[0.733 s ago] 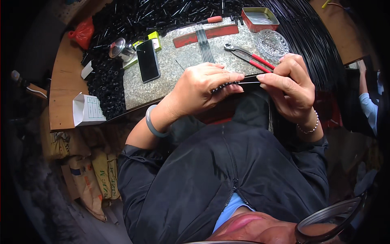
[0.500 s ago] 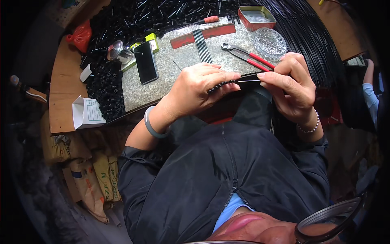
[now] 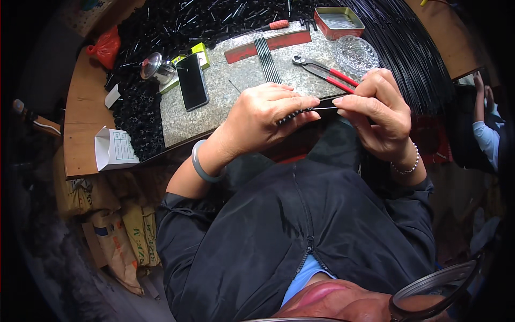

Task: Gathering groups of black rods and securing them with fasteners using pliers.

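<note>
My left hand (image 3: pixel 263 110) is closed around a dark, beaded-looking strip (image 3: pixel 294 115), most of it hidden by the fingers. Thumb and forefinger of my right hand (image 3: pixel 380 110) pinch the end of a thin silvery needle-like rod (image 3: pixel 325 108), whose other end meets the dark strip at my left fingertips. Just beyond my right hand lie red-handled pliers (image 3: pixel 327 74) on the grey speckled slab (image 3: pixel 220 115). A row of thin dark rods (image 3: pixel 266 60) rests across a red bar (image 3: pixel 295 40), close beyond my left hand.
A phone (image 3: pixel 192 83), a metal-lidded jar (image 3: pixel 153 67) and a white box (image 3: pixel 114 149) stand at left. At back right are a glass dish (image 3: pixel 357 55), a red tin (image 3: pixel 339 24) and long black rods (image 3: pixel 397 48). Black small parts (image 3: pixel 198 21) heap at the back. Another person's sleeve (image 3: pixel 488 138) shows far right.
My right hand has shifted slightly left, closer to my left hand, still pinching the thin rod. My left hand stays nearly in place. At far right the other person's arms have moved.
</note>
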Demonstrator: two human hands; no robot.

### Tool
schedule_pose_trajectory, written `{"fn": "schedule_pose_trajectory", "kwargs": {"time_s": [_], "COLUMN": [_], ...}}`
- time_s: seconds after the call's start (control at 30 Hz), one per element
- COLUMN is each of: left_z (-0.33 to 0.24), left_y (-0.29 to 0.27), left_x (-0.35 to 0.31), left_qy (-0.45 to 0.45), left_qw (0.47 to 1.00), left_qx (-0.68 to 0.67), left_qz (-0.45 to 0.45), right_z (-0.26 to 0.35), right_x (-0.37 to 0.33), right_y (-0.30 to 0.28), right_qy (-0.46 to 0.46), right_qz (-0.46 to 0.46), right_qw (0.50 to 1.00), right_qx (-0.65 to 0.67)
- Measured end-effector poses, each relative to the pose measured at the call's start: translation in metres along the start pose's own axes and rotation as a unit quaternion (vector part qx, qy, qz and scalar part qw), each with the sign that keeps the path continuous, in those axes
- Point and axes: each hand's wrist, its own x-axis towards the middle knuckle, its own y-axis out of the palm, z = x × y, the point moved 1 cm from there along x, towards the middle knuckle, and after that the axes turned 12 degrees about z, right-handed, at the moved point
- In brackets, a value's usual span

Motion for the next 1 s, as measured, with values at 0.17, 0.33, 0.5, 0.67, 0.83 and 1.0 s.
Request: {"fn": "schedule_pose_trajectory", "kwargs": {"time_s": [0.17, 0.33, 0.5, 0.67, 0.83, 1.0], "left_z": [0.000, 0.005, 0.001, 0.004, 0.004, 0.004], "left_y": [0.000, 0.003, 0.001, 0.003, 0.002, 0.004], "left_x": [-0.001, 0.000, 0.000, 0.002, 0.001, 0.000], "left_qy": [0.018, 0.034, 0.025, 0.062, 0.060, 0.056], "left_qw": [1.000, 0.999, 0.999, 0.994, 0.995, 0.994], "left_qx": [0.013, 0.038, 0.037, 0.083, 0.084, 0.097], "left_qz": [0.012, -0.009, -0.002, -0.021, -0.009, -0.016], "right_z": [-0.001, -0.005, -0.005, -0.010, -0.010, -0.007], "right_x": [0.004, 0.008, 0.007, 0.010, 0.013, 0.012], "right_y": [0.003, 0.003, 0.011, 0.010, 0.011, 0.013], "right_qy": [-0.025, -0.059, -0.042, -0.061, -0.100, -0.095], "right_qz": [0.017, -0.003, 0.001, 0.027, 0.020, 0.016], "right_qw": [1.000, 0.997, 0.999, 0.997, 0.995, 0.995], "right_qx": [-0.010, -0.047, -0.006, 0.040, 0.009, 0.020]}}
